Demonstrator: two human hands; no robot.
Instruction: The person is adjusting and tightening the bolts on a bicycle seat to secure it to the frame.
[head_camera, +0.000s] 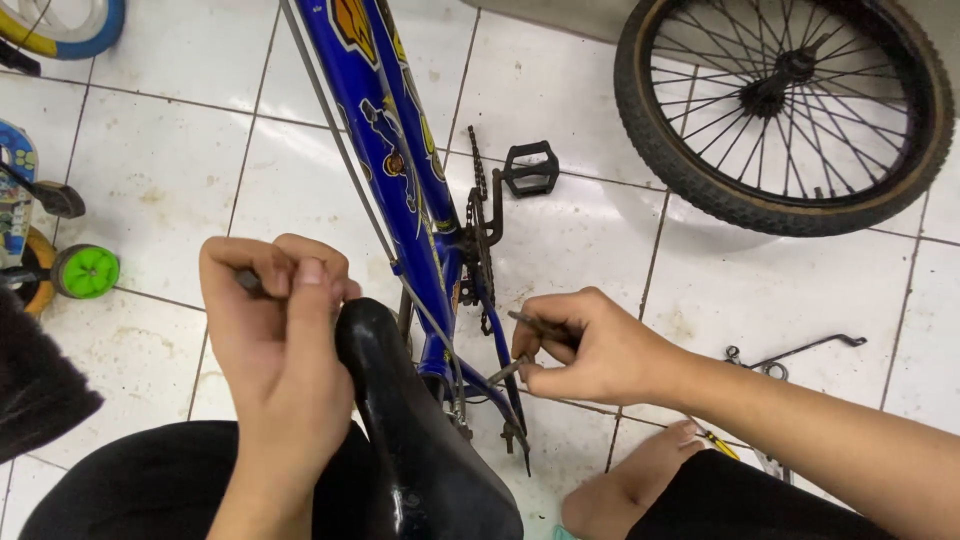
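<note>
left hand (275, 320) clenched on a thin cable end at the saddle's (400, 420) 10 o'clock, right hand (590, 350) gripping pliers (535, 330) at 3 o'clock beside the blue frame (400, 150); slack cable may slip or fray.

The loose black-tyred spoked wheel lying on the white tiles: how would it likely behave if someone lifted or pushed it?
The black-tyred spoked wheel lies flat on the white tiled floor, so a push would probably slide it, not roll it. The tiles look glossy, so it may slide easily. Thin spokes and an open rim suggest it is fairly light for its size and stiff; stood upright, it would likely roll or tip.
</note>
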